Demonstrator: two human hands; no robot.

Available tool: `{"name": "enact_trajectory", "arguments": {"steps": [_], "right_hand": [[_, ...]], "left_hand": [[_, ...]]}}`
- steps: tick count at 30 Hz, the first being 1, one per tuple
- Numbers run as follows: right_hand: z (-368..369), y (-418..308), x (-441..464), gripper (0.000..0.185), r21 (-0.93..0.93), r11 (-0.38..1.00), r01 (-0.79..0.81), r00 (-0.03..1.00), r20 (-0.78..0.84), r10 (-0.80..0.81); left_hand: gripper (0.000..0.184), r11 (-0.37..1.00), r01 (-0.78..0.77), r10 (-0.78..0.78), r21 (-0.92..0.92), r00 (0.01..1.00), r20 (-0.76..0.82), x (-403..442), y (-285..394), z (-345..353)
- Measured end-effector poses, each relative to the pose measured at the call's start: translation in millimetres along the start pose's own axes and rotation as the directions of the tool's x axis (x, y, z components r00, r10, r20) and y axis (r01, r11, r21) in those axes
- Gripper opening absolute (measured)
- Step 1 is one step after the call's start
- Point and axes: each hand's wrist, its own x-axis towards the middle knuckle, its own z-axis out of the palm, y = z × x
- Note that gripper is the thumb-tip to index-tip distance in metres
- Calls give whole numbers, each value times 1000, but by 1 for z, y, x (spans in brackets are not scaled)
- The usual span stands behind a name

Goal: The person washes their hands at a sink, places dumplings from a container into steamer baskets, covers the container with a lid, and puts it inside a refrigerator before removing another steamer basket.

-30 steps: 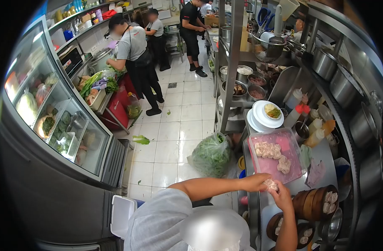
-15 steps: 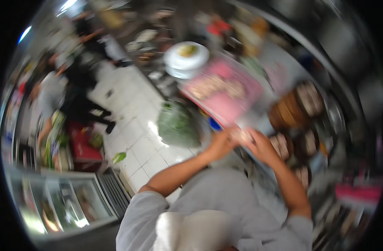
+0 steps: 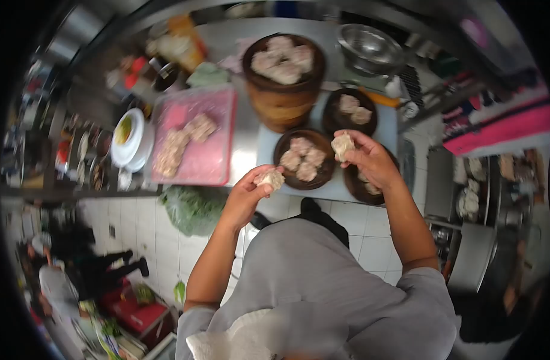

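My left hand [image 3: 242, 198] pinches a pale open-topped dumpling [image 3: 270, 178] just in front of the work table. A second dumpling [image 3: 343, 146] is between the thumb and fingers of my right hand [image 3: 374, 161], held above the small bamboo steamers. Left of that hand, one round steamer basket [image 3: 279, 144] contains several dumplings [image 3: 307, 172]. Behind it, another steamer [image 3: 330, 123] has two dumplings [image 3: 360, 115] in it. My right hand and wrist partly cover a third basket [image 3: 356, 185], where a bit of dumpling shows.
A tall steamer stack [image 3: 281, 111], topped with several dumplings, stands at the back. To the left is a pink tray [image 3: 212, 165] with dumplings, beside stacked white plates [image 3: 144, 150]. A metal bowl [image 3: 371, 51] sits back right. A bag of greens [image 3: 194, 210] is below the table edge; a person [image 3: 62, 282] is lower left.
My view has swung right toward the steamers. My hands, close together before over something pale, are now apart with a dumpling in each; the right is over the baskets.
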Motion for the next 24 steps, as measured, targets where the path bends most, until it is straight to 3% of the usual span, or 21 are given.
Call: {"name": "enact_trajectory", "arguments": {"steps": [2,4,5,6,7,9,10,12,13,15,18,21,24], "right_hand": [[-30,-16,-12,46,-170,984,62,964,-244,-102],[-50,-33,-17,45,-361,931,56,911,-363,-195],[-55,-40,-17,45,-462,885,62,879,-394,-268],[-63,-35,-12,42,-617,778,122,831,-365,-419],[-67,-32,-13,42,-617,778,122,827,-370,-423],[-57,-33,-9,41,-825,565,-16,763,-375,-526],[-53,-30,-5,40,-848,529,-21,767,-353,-536],[-50,-18,4,39,-871,489,-49,781,-338,-525],[-50,-10,9,39,-892,447,-72,799,-320,-509],[-48,1,17,40,-918,393,-42,803,-265,-534],[-42,8,24,44,-967,210,-141,838,-229,-495],[-44,14,31,43,-982,171,-73,797,-161,-583],[-48,22,39,42,-984,178,-14,789,-120,-602]], "left_hand": [[46,980,-132,124,151,991,55,24,3,24],[44,953,-194,177,234,980,92,47,10,47],[44,756,-385,345,530,922,177,60,19,63],[44,436,-516,462,738,831,308,74,24,76],[44,392,-561,489,729,798,352,88,24,87],[41,349,-510,489,786,815,312,115,19,107],[41,349,-513,486,785,815,316,128,14,113],[38,52,-457,575,888,740,348,154,3,119],[38,52,-459,574,887,741,349,163,0,119],[38,-180,-382,571,906,709,413,177,-6,119],[32,-255,-294,514,921,765,387,191,-18,119],[29,-166,-224,508,960,815,278,198,-24,119],[27,-124,-241,524,963,808,269,196,-26,120]]}}
